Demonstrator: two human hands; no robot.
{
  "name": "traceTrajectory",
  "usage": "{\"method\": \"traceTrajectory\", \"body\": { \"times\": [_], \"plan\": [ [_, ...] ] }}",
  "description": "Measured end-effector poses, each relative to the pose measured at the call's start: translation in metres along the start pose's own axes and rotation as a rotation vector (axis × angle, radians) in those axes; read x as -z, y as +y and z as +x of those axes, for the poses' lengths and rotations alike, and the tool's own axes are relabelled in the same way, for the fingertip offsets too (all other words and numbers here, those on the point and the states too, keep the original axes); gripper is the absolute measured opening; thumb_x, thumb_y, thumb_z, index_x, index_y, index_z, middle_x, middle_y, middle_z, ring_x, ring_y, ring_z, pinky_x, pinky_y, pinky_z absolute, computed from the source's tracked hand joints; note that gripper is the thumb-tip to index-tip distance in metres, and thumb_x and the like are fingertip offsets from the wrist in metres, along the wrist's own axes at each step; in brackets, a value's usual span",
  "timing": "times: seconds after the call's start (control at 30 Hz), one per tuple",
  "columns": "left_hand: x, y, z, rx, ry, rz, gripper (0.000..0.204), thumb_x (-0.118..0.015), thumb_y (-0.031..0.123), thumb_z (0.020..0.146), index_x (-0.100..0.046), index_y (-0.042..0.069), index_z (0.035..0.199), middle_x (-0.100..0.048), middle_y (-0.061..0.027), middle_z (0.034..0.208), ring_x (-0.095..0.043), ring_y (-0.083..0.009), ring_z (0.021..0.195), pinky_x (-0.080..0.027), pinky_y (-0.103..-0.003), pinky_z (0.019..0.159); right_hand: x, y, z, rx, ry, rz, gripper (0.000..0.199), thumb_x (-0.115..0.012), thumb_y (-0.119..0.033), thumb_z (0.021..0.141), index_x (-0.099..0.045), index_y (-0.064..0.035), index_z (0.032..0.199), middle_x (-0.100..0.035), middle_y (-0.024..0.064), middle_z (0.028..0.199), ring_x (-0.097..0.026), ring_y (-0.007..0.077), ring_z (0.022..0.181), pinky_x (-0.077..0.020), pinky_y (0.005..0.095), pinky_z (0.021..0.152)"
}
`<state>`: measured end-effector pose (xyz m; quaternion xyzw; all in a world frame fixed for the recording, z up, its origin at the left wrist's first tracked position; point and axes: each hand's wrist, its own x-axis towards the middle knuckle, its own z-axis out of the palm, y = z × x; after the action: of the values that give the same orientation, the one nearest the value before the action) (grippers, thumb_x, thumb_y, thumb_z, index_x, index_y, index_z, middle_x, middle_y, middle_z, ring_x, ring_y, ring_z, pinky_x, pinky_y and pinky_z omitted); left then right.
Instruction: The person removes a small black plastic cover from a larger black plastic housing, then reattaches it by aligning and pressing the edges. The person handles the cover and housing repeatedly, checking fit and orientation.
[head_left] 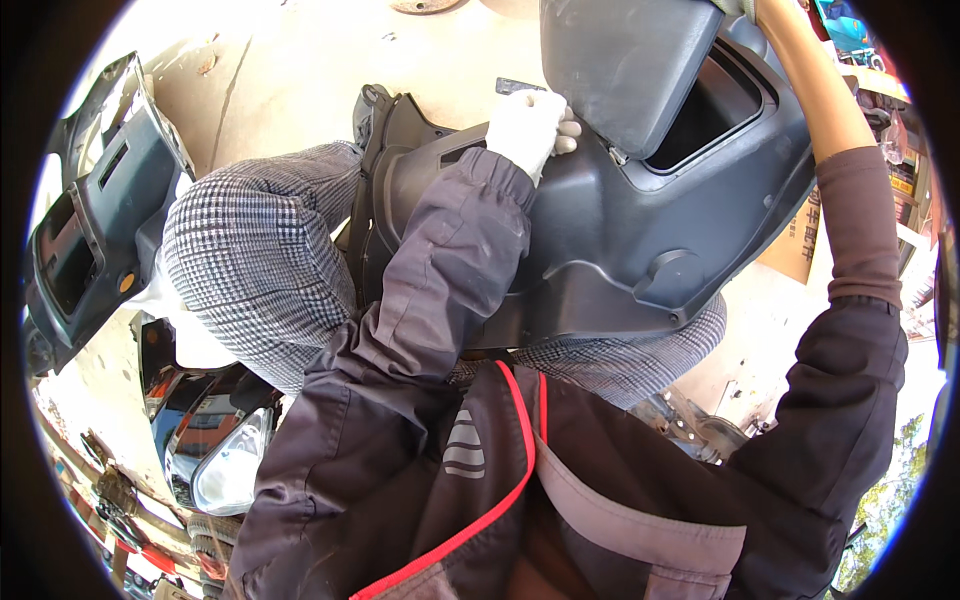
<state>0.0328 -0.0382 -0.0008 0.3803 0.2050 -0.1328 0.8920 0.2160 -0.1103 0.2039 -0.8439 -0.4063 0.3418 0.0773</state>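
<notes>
A large dark grey moulded plastic panel (590, 230), which looks like a scooter body part, lies across my lap. Its box-like compartment (715, 110) is uncovered, and the grey lid (625, 65) stands tilted up beside the opening. My left hand (528, 128), in a white glove, is closed with curled fingers just left of the lid's hinge end. What its fingers pinch, if anything, is hidden. A small dark strip (517, 87) shows just beyond that hand. At the lid's far right corner is my gloved right hand (738, 7), gripping the edge and partly cut off by the picture's rim.
Another dark plastic panel (110, 190) stands at the left. Below it lies a glossy dark part with a clear headlight (232, 470). A cardboard box (795, 245) sits on the floor to the right, with packed shelves (905, 170) behind. Metal parts (690, 425) lie beside my right leg.
</notes>
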Motion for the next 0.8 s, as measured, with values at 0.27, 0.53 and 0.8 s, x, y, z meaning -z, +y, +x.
{"method": "traceTrajectory", "body": {
  "times": [0.27, 0.53, 0.8],
  "plan": [
    [-0.013, 0.036, -0.001, -0.637, 0.367, 0.266, 0.057, -0.057, 0.047, 0.090, -0.053, 0.001, 0.122, -0.061, -0.0120, 0.107, -0.057, -0.0169, 0.089, -0.046, -0.030, 0.079, -0.010, 0.002, 0.003, -0.023, 0.026, 0.008, 0.030, -0.049, -0.013, 0.087, -0.062, -0.0011, 0.111, -0.063, 0.0113, 0.108, -0.055, 0.0213, 0.100, -0.0401, 0.0317, 0.090],
    [-0.080, 0.125, 0.053, -0.833, -0.037, 0.501, 0.065, -0.054, 0.053, 0.089, -0.047, 0.002, 0.129, -0.055, -0.0146, 0.123, -0.050, -0.0227, 0.116, -0.042, -0.037, 0.092, -0.021, 0.008, -0.006, -0.023, 0.172, 0.055, 0.028, -0.050, -0.015, 0.087, -0.063, 0.0002, 0.106, -0.064, 0.0112, 0.101, -0.057, 0.0210, 0.092, -0.0441, 0.0316, 0.083],
    [-0.113, 0.114, 0.070, -0.620, -0.151, 0.461, 0.073, -0.047, 0.064, 0.087, -0.044, 0.010, 0.136, -0.053, -0.0067, 0.128, -0.045, -0.0202, 0.121, -0.042, -0.040, 0.087, -0.038, 0.042, -0.018, -0.042, 0.476, 0.296, 0.027, -0.052, -0.017, 0.087, -0.064, 0.0016, 0.102, -0.065, 0.0112, 0.095, -0.060, 0.0208, 0.084, -0.0480, 0.0315, 0.076]
  ]
}}
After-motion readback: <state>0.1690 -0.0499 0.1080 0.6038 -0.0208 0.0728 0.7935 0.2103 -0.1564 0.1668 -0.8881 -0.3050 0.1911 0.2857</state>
